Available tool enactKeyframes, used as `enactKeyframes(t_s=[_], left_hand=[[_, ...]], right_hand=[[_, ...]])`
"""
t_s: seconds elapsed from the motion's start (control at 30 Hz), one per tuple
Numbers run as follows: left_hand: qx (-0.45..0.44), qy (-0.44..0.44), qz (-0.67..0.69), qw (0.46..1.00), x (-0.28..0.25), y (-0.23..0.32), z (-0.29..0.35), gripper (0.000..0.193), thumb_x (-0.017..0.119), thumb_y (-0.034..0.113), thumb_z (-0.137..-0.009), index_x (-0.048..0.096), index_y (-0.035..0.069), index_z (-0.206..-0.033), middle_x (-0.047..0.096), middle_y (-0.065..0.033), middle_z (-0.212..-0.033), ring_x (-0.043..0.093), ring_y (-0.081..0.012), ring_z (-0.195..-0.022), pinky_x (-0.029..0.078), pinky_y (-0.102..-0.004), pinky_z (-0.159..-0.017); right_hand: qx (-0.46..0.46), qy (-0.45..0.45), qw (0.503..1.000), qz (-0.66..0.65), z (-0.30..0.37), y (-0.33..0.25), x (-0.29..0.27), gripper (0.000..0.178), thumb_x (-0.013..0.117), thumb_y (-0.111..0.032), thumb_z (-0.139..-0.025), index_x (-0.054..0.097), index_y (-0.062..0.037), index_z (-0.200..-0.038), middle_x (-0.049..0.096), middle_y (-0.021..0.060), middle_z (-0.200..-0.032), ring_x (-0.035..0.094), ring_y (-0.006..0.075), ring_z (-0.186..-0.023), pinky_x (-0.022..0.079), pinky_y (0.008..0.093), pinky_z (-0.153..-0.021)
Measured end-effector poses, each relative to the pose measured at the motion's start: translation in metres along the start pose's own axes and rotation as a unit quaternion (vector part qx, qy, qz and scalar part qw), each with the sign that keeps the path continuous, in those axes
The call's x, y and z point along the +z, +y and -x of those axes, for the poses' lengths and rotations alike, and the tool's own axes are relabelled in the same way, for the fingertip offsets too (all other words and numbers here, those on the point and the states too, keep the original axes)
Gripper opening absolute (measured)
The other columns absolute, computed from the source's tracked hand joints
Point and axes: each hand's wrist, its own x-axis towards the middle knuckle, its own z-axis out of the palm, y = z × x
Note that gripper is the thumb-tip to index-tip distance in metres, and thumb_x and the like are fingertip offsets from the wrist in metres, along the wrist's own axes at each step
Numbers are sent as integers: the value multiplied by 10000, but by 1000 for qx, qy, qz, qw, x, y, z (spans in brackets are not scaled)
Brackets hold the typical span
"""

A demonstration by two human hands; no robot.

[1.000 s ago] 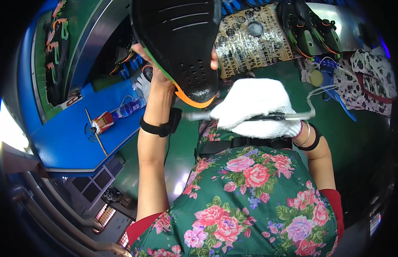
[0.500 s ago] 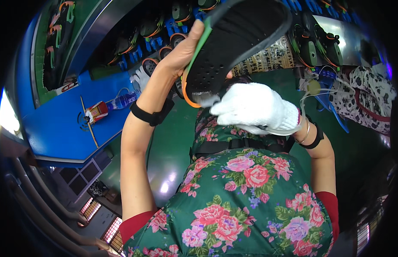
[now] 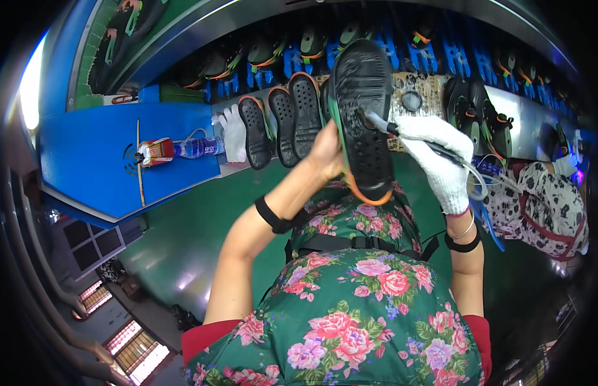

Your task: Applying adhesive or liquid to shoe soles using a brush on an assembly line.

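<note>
My bare left hand grips a black shoe sole by its left edge. The sole stands nearly upright before me, its perforated face turned up, with a green and orange rim. Streaks that look wet cover its upper half. My right hand, in a white knit glove, is closed round a brush with a dark handle and pale bristles. The bristle tip touches the sole near its middle. A clear thin tube hangs by the right wrist. The left fingertips are hidden behind the sole.
Several black soles lean along the bench left of my hands. Beside them are a white glove, a bottle and a blue table. Shoe uppers fill the rack. Black shoes and another person's patterned apron are at right.
The sole has come lower and more upright, nearer the bench's middle. My right hand has moved right and up along it, the brush passing from the orange end to the middle.
</note>
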Motion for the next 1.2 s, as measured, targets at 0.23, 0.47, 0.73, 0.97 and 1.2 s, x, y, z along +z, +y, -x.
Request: enactKeyframes(t_s=[0.23,0.47,0.73,0.97,1.2], left_hand=[[-38,112,-230,966,-6,-17,33,476,422,277,-1105,476,-38,-1458,539,-222,-1466,571,-396,-1302,485,-534,-1117],[-5,-102,244,964,6,-2,39,808,446,647,-1004,433,19,-1512,525,-316,-1434,561,-549,-1249,518,-591,-1054],[57,19,121,991,21,-15,26,922,571,677,-907,400,18,-1529,481,-263,-1509,526,-404,-1360,412,-578,-1155],[36,-106,181,977,43,-20,26,804,403,691,-1009,401,99,-1553,536,-177,-1492,565,-349,-1338,464,-541,-1129],[84,-102,102,986,-1,-32,32,743,384,632,-1040,381,104,-1564,505,-186,-1517,539,-356,-1360,418,-533,-1165]], right_hand=[[-98,-90,989,70,-6,-4,3,173,781,-21,-810,789,-61,-978,784,106,-1001,744,232,-911,578,346,-836],[-108,-37,990,87,13,-11,13,206,784,5,-801,786,-40,-1002,779,115,-1035,728,236,-896,571,342,-800],[-202,42,970,129,-4,-40,15,195,800,14,-764,780,-25,-954,780,145,-990,733,252,-845,570,349,-770],[-224,-7,957,183,-16,-46,8,418,709,-43,-841,730,-106,-1254,715,119,-1258,685,286,-1107,543,396,-916],[-251,-35,959,130,-4,-42,25,406,708,-49,-845,730,-93,-1247,717,124,-1244,682,309,-1089,545,403,-926]])
